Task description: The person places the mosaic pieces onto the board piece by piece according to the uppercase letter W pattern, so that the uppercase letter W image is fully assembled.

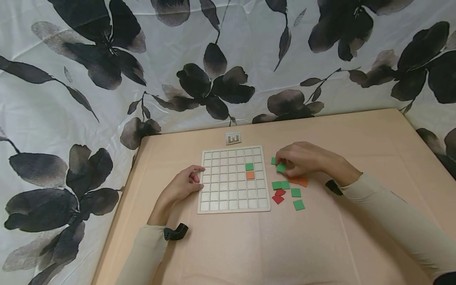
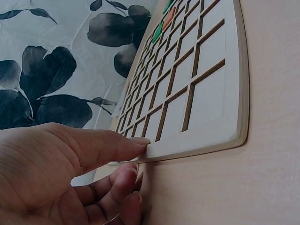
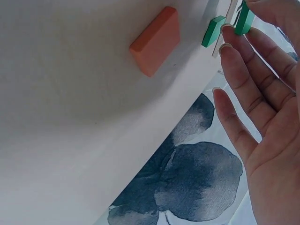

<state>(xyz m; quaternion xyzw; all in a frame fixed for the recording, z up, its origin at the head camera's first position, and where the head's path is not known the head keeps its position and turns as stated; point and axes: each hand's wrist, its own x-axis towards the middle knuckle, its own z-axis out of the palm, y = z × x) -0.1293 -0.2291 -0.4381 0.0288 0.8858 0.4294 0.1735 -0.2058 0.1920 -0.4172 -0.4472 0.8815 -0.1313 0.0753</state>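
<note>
A white gridded board (image 1: 265, 186) lies on the table, with a green tile (image 1: 249, 166) and an orange tile (image 1: 250, 175) in adjoining cells. On the board's left edge rest the thumb and index finger of my left hand (image 1: 183, 183); its other fingers are loosely bent. My right hand (image 1: 303, 158), right of the board, pinches a green square tile (image 3: 244, 19) between thumb and fingertips. Another green tile (image 3: 213, 31) lies beside it. Partly hidden below that hand is an orange piece (image 1: 298, 181), seen as a thick block in the right wrist view.
Several green tiles (image 1: 299, 204) and red pieces (image 1: 278, 199) lie loose right of the board. Beyond the board's far edge sits a small patterned card (image 1: 233, 137). A white floral cloth (image 1: 228, 35) hangs behind the wooden table (image 1: 221, 245).
</note>
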